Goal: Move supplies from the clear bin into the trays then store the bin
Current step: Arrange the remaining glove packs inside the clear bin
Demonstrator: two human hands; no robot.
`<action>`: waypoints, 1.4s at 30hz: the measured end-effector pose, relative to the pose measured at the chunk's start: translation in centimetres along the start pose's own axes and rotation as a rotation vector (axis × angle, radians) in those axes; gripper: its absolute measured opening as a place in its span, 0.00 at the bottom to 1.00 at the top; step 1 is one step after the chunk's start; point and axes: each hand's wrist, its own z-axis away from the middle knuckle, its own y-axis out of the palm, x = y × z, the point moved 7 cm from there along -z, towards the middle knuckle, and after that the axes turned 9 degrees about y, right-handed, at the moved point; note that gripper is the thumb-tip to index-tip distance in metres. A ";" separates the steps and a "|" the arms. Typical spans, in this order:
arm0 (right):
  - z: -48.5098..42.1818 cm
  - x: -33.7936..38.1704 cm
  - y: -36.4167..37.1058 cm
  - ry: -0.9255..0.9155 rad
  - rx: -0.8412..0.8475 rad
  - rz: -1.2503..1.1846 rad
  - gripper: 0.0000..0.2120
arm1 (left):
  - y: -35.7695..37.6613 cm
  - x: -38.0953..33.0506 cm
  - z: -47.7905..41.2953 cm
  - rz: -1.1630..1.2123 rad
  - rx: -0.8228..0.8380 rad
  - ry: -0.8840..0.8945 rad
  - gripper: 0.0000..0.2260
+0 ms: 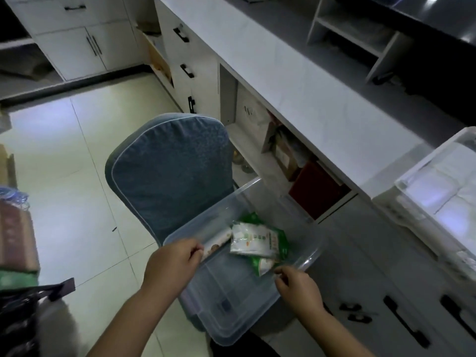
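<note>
The clear bin (257,197) rests on the seat of a blue-covered chair (167,173), tilted toward me. Inside lie several packets: a white and green one (253,240), a green one under it (265,265) and a long pale one with brown print (216,243) along the left wall. My left hand (172,264) grips the bin's left rim, its fingertips by the long packet. My right hand (296,284) pinches the right rim beside the green packet. A clear tray (412,181) with white folded supplies sits on the counter at the right.
The white counter (296,81) runs along the right, with open shelves of boxes (304,171) under it and drawers with black handles (404,320). A white shelf organiser (360,29) stands on the counter. Bags and stacked goods (15,233) lie at the left on the tiled floor.
</note>
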 end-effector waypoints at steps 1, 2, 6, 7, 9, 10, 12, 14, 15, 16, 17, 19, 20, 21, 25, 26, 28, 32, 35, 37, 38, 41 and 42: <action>-1.2 0.2 0.3 0.012 0.015 0.003 0.11 | 0.0 0.3 -0.9 -0.013 0.019 0.004 0.06; -2.4 0.5 0.7 0.023 0.027 0.009 0.12 | 0.1 0.7 -1.7 -0.025 0.040 0.008 0.06; -6.7 1.8 2.4 0.069 0.073 0.041 0.11 | 0.5 2.0 -5.3 -0.070 0.115 0.039 0.06; -7.7 1.9 2.9 0.088 0.085 0.045 0.11 | 0.8 2.3 -6.3 -0.078 0.134 0.046 0.06; -9.6 2.0 3.8 0.131 0.102 0.046 0.11 | 1.8 2.7 -8.4 -0.081 0.170 0.069 0.06; -10.5 2.0 4.4 0.154 0.108 0.032 0.10 | 2.5 2.9 -9.5 -0.076 0.190 0.082 0.06; -12.4 1.8 6.1 0.195 0.127 0.004 0.09 | 4.3 3.3 -11.8 -0.087 0.246 0.123 0.07; -14.1 1.6 8.2 0.226 0.141 -0.002 0.09 | 6.3 3.7 -14.2 -0.110 0.280 0.197 0.08; -15.1 1.6 9.4 0.246 0.137 -0.001 0.10 | 7.4 4.1 -15.3 -0.122 0.287 0.242 0.09; -15.9 1.5 10.6 0.276 0.133 -0.009 0.11 | 8.5 4.4 -16.5 -0.136 0.291 0.291 0.11; -16.9 1.4 11.8 0.303 0.120 -0.018 0.12 | 9.7 4.8 -17.8 -0.156 0.291 0.350 0.13; -18.8 1.5 14.0 0.312 0.101 0.008 0.13 | 11.9 5.2 -20.1 -0.209 0.307 0.469 0.20; -19.7 1.5 15.0 0.311 0.076 0.032 0.14 | 13.0 5.2 -21.1 -0.230 0.325 0.531 0.23; -20.6 1.5 15.8 0.311 0.024 0.040 0.18 | 14.1 5.1 -21.9 -0.266 0.339 0.605 0.25; -23.0 0.2 19.2 0.403 -0.063 0.133 0.32 | 17.8 5.7 -23.4 -0.313 0.379 0.764 0.30; -23.3 -0.1 19.9 0.436 -0.076 0.149 0.34 | 18.5 6.1 -23.4 -0.311 0.389 0.766 0.30; -24.0 -0.5 20.7 0.436 -0.189 0.134 0.34 | 19.3 7.1 -23.3 -0.316 0.354 0.772 0.29; -25.6 -0.3 20.0 0.367 -0.388 0.172 0.24 | 19.8 8.6 -23.5 -0.192 0.327 0.741 0.25; -26.3 0.3 18.0 0.252 -0.475 0.220 0.16 | 20.1 8.5 -23.5 -0.184 0.322 0.755 0.25; -25.9 0.6 16.1 0.188 -0.529 0.201 0.13 | 20.3 8.5 -23.4 -0.204 0.329 0.756 0.25; -25.3 0.7 14.8 0.173 -0.564 0.163 0.10 | 20.2 8.5 -23.4 -0.211 0.331 0.753 0.25; -23.2 1.5 10.9 0.131 -0.637 0.051 0.08 | 20.0 8.4 -23.3 -0.210 0.349 0.741 0.23; -22.4 1.9 9.8 0.132 -0.635 -0.007 0.10 | 19.8 8.3 -23.3 -0.219 0.353 0.740 0.22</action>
